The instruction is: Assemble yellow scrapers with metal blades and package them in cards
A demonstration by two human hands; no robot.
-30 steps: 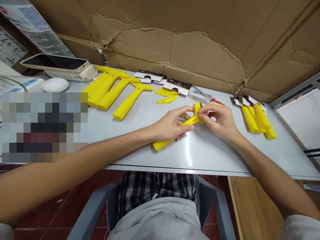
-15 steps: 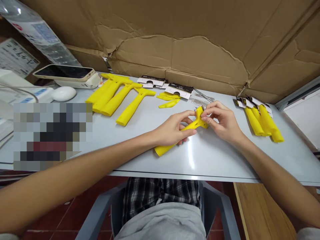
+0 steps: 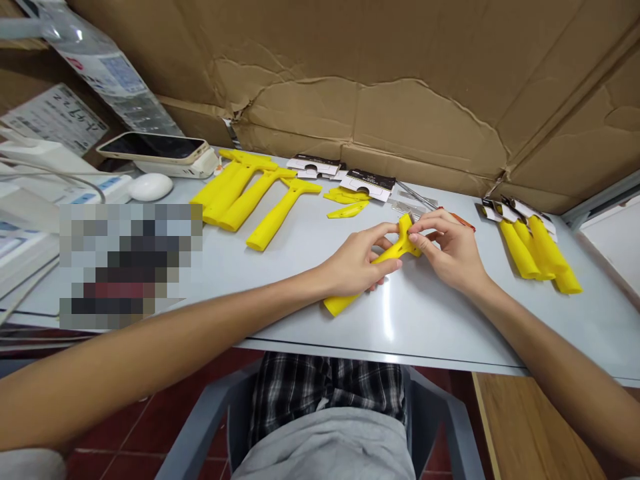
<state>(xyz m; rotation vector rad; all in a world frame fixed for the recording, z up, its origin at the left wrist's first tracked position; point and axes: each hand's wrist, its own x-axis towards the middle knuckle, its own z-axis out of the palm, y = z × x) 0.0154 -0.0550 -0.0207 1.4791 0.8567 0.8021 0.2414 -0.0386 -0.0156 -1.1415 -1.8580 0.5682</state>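
Observation:
My left hand (image 3: 361, 261) is wrapped round a yellow plastic scraper handle (image 3: 340, 305), tilted with its forked head toward the upper right. At that head, my right hand (image 3: 450, 245) pinches a small metal blade (image 3: 411, 218) between thumb and fingers; the fingers hide most of it. Just beyond the hands lie yellow plastic pieces (image 3: 349, 210), a card package (image 3: 367, 183) and thin flat metal pieces (image 3: 403, 207). A screwdriver-like tool (image 3: 417, 195) with a metal shaft and orange grip lies partly behind my right hand.
Several yellow handles (image 3: 273, 220) lie at left of centre. Carded yellow handles (image 3: 520, 250) are grouped at the right. A phone (image 3: 153, 147), a white mouse (image 3: 150, 187) and a plastic bottle (image 3: 120, 73) stand at the back left. Cardboard (image 3: 425, 113) walls the table's back.
The camera view has shifted, so everything sits slightly farther right. Both hands keep their grip at the yellow handle, and the orange grip behind my right hand now shows.

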